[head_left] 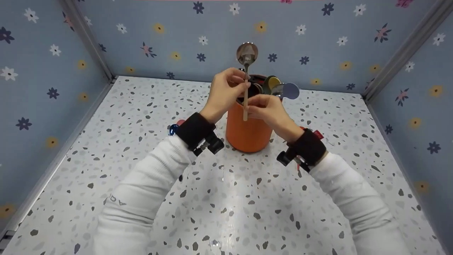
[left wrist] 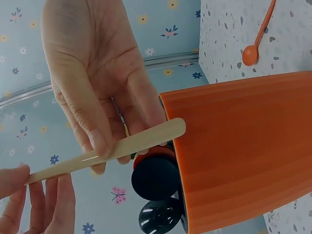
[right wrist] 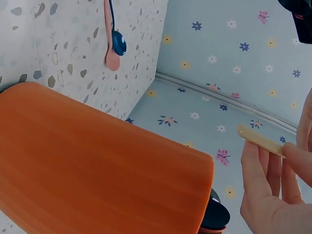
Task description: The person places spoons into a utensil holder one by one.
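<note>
A spoon with a shiny metal bowl (head_left: 247,54) and a beige handle (left wrist: 146,141) stands upright over the front rim of an orange pot (head_left: 249,132). My left hand (head_left: 226,88) pinches the upper part of the handle between thumb and fingertips. Lower down, near the handle's end, my right hand (head_left: 270,110) pinches it too. In the left wrist view, the handle's rounded end overlaps the pot's rim. Several utensils stand in the pot, among them a blue-purple round head (head_left: 291,91) and a yellow one (head_left: 273,83).
On the speckled table (head_left: 226,198), left of the pot, lie a pink spoon (right wrist: 112,61) and a dark blue spoon (right wrist: 119,43). To the pot's right lies an orange spoon (left wrist: 250,55). Flower-patterned panels (head_left: 177,39) enclose the back and sides.
</note>
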`<state>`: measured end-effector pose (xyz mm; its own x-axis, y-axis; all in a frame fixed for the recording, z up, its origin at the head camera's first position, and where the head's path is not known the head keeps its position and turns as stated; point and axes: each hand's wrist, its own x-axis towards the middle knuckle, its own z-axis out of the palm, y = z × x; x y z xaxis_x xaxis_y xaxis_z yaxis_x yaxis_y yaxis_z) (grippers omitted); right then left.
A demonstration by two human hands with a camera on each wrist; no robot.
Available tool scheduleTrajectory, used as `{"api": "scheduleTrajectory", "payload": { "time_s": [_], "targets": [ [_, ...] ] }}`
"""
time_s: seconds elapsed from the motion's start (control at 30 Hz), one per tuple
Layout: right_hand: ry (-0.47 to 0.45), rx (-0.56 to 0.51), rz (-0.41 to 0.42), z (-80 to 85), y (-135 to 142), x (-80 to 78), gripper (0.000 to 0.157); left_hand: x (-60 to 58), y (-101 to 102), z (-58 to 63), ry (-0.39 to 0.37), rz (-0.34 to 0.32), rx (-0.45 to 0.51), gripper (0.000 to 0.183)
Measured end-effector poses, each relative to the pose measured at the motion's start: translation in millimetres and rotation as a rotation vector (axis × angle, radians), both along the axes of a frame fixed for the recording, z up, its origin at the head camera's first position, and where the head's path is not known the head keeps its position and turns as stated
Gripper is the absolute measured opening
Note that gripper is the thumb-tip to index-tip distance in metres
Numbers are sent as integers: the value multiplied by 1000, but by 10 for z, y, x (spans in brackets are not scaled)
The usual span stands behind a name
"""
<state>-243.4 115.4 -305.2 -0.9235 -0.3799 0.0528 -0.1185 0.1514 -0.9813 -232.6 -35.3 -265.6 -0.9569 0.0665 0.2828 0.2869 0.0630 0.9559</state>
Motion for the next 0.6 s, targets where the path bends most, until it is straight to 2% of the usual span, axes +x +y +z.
{"api": "scheduleTrajectory", "payload": {
  "time_s": [0.17, 0.3, 0.47, 0.6],
  "targets": [
    [7, -32, -25, 87, -27, -109, 25, -80, 10, 78, 30, 9, 8, 13],
    [30, -35, -74, 135, -80, -191, 21, -145, 9, 99, 84, 49, -25, 10],
    [53, -3, -120, 137, -151, -287, 20, -226, -16, 61, 110, 111, -56, 11],
    [65, 35, -165, 108, -181, -337, 21, -276, -23, 5, 112, 127, -41, 12]
  ]
}}
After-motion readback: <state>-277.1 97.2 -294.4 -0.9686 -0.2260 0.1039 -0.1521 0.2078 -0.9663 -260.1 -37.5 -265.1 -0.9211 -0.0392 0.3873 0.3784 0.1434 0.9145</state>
